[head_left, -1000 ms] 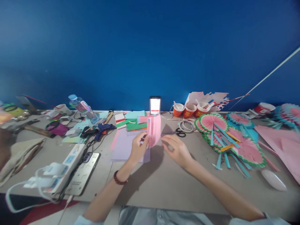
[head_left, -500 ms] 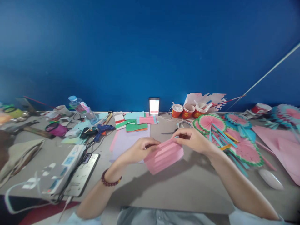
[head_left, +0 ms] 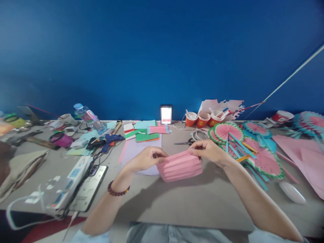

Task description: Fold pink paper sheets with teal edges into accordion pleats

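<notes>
Between my two hands hangs a sheet of pink pleated paper, its folds running lengthwise, held up above the grey table. My left hand pinches the paper's upper left corner between thumb and fingers. At the upper right corner, my right hand grips it with thumb and bent fingers. Beyond the paper lie a pair of scissors and a roll of tape. Sheets of lilac paper are partly covered by my left hand.
Finished paper fans with green rims lie to the right, near a white mouse. Red paper cups stand along the wall. On the left are a power strip, a phone, a glue gun and a water bottle.
My hands have drawn slightly apart, so the pink paper is spread wider and hangs more level. Its right end has moved a little to the right.
</notes>
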Motion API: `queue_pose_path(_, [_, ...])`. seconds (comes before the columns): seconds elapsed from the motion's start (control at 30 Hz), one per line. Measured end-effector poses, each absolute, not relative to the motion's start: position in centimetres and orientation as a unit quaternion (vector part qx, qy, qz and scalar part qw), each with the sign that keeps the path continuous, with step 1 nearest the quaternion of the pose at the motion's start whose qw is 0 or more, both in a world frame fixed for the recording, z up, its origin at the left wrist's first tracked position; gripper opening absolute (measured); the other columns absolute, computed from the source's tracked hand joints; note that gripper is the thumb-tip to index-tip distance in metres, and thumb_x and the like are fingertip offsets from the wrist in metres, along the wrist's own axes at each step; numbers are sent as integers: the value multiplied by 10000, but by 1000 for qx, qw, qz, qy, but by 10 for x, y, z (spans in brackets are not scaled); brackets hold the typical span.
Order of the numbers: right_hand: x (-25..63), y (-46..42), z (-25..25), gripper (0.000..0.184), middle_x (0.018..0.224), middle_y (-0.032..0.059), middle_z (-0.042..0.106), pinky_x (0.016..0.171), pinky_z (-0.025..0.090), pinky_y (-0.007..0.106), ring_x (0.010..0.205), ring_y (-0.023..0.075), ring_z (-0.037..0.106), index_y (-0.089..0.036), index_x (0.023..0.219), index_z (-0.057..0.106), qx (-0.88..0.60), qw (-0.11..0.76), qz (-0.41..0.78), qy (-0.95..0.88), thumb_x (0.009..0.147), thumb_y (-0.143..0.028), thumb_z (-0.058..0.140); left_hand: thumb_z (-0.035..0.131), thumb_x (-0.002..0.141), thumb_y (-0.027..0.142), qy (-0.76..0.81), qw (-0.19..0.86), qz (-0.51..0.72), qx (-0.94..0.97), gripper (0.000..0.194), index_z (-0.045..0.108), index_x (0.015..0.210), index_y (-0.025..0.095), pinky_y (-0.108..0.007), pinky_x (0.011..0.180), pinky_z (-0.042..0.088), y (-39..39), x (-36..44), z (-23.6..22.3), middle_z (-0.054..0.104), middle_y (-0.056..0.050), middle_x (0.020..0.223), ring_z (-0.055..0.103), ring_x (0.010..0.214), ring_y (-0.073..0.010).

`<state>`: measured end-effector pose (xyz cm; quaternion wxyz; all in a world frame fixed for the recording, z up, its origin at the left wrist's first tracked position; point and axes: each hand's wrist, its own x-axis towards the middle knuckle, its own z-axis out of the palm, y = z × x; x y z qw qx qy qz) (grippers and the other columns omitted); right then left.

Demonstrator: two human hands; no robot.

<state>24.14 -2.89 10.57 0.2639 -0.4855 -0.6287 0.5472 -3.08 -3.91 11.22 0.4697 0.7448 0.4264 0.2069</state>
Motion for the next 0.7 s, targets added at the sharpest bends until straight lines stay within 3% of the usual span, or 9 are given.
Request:
queue_pose_path(0.17, [240, -23, 103, 225, 686, 12, 642, 556, 465, 237, 591, 115, 567, -155, 842, 690, -491, 264, 451, -697, 770, -356, 619, 544, 834, 193, 453, 337, 237, 791, 164, 708, 832, 192, -226, 655, 451, -36, -26, 115, 690, -26, 834, 614, 771, -145])
queue_pose_path(0.37, [235, -20, 107, 143, 906, 52, 670, 788, 488, 351, 858, 196, 610, -221, 878, 666, -432, 421, 63, -795, 866, -226, 523, 512, 877, 149, 412, -47, 381, 827, 155, 664, 866, 177, -287, 697, 426, -33, -10, 111, 624, -46, 821, 556, 794, -167])
queue_pose_path(0.47, [238, -23, 96, 197, 900, 44, 661, 791, 476, 364, 845, 202, 587, -267, 971, 643, -371, 406, -94, -830, 875, -155, 511, 558, 857, 118, 345, -203, 416, 816, 92, 621, 895, 172, -308, 690, 407, -33, -9, 94, 605, -39, 801, 545, 790, -174])
queue_pose_path(0.6, [244, -32, 53, 172, 882, 65, 667, 777, 473, 349, 885, 210, 579, -195, 948, 635, -325, 324, -185, -869, 877, -113, 501, 548, 848, 53, 274, -253, 344, 862, 145, 592, 947, 151, -307, 664, 391, -39, -12, 50, 603, -34, 812, 532, 737, -155])
queue_pose_path(0.7, [246, -45, 12, 170, 875, 79, 677, 771, 476, 333, 885, 201, 594, -160, 911, 642, -326, 273, -158, -891, 883, -101, 485, 508, 865, 49, 245, -244, 288, 893, 116, 589, 853, 132, -301, 618, 387, -48, -13, 11, 590, -33, 748, 525, 696, -150])
